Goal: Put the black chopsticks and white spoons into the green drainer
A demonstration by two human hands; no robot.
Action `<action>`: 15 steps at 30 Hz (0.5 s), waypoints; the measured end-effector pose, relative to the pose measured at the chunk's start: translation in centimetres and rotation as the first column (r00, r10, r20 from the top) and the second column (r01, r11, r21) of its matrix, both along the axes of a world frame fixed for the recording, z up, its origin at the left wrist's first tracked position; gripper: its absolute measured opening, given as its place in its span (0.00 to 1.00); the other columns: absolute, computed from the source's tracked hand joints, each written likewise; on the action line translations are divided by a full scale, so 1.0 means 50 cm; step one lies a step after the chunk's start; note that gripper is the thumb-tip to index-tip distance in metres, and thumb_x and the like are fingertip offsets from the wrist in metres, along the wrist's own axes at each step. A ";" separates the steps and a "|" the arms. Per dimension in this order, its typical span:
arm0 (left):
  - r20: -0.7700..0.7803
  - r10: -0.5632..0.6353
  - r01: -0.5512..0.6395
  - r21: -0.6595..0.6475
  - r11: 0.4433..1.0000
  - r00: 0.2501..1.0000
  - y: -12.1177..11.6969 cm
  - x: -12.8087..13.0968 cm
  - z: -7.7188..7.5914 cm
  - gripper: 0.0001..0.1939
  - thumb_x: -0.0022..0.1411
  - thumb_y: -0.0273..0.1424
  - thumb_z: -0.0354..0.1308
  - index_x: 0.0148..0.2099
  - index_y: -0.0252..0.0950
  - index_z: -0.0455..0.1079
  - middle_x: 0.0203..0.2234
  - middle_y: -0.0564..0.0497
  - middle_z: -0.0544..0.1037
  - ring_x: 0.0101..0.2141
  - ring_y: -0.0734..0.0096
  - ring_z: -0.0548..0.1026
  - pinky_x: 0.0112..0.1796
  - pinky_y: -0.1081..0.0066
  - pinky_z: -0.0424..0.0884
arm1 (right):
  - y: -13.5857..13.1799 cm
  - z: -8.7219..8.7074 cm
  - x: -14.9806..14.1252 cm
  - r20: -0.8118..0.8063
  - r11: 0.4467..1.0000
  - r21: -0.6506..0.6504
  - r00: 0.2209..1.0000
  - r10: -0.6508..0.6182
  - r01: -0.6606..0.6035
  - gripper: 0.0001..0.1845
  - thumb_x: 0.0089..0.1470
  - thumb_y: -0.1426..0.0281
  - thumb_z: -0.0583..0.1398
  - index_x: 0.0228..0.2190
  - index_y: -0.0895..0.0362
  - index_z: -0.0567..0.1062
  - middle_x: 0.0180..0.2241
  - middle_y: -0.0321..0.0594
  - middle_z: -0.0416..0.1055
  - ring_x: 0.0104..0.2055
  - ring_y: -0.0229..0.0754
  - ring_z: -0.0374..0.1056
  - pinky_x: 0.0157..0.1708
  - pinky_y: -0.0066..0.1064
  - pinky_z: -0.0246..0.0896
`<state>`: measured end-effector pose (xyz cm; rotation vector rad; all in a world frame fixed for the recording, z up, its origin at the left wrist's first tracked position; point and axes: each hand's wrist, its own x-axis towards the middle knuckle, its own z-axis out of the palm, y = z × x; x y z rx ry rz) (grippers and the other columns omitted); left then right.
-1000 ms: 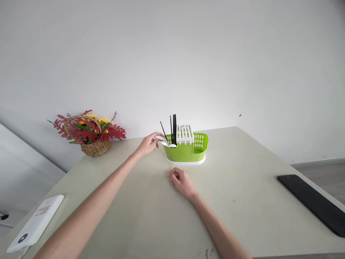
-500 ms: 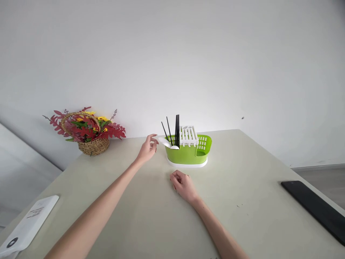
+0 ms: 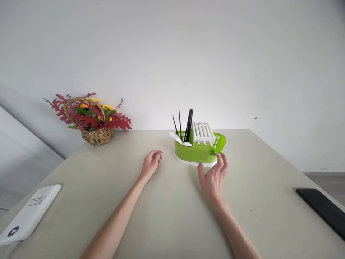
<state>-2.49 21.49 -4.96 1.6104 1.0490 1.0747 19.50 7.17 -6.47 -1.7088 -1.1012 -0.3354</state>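
A: Right hand (image 3: 214, 176) is up at the green holder (image 3: 195, 154) now, fingers spread, thumb standing well apart, and the holder sits at eleven o'clock from it!

B: Close work there, fingertips right by the holder's low corner at four o'clock. Are they touching it?

A: The fingers hide that edge, so I honestly can't call contact.

B: And the left hand (image 3: 151, 163)?

A: Loosely closed, fingers curled in, low over the tabletop (image 3: 172, 208). From there the holder lies between two and three o'clock, a clear gap between them.

B: Take us inside that holder!

A: Black chopsticks (image 3: 188, 126) stand at its eleven o'clock, several bunched together, two thinner ones leaning away toward ten. White spoons (image 3: 175, 137) share that end, one tilting out past the rim at nine o'clock. A white slotted rack (image 3: 203, 140) perches up top, at one.

B: Other containers?

A: Wicker basket (image 3: 97, 137), ten o'clock from the left hand, packed with red leaves (image 3: 93, 119) and yellow flowers (image 3: 108, 107).
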 end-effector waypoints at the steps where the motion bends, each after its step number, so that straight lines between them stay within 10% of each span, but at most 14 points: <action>1: -0.005 -0.007 0.007 0.004 1.000 1.000 0.000 0.000 0.000 0.12 0.65 0.39 0.54 0.43 0.38 0.72 0.30 0.53 0.74 0.22 0.76 0.68 0.24 0.74 0.64 | 0.000 -0.003 0.008 0.037 0.999 -0.038 0.999 -0.021 0.022 0.36 0.66 0.58 0.55 0.68 0.54 0.50 0.69 0.59 0.50 0.72 0.61 0.47 0.64 0.61 0.49; 15: -0.093 -0.095 0.098 0.028 0.995 0.991 -0.036 -0.008 -0.019 0.11 0.67 0.36 0.52 0.43 0.38 0.73 0.28 0.53 0.77 0.23 0.74 0.68 0.27 0.74 0.64 | 0.019 -0.037 0.114 0.130 0.897 -0.429 0.990 -0.056 0.107 0.38 0.66 0.46 0.46 0.68 0.53 0.56 0.74 0.51 0.47 0.73 0.62 0.47 0.65 0.62 0.52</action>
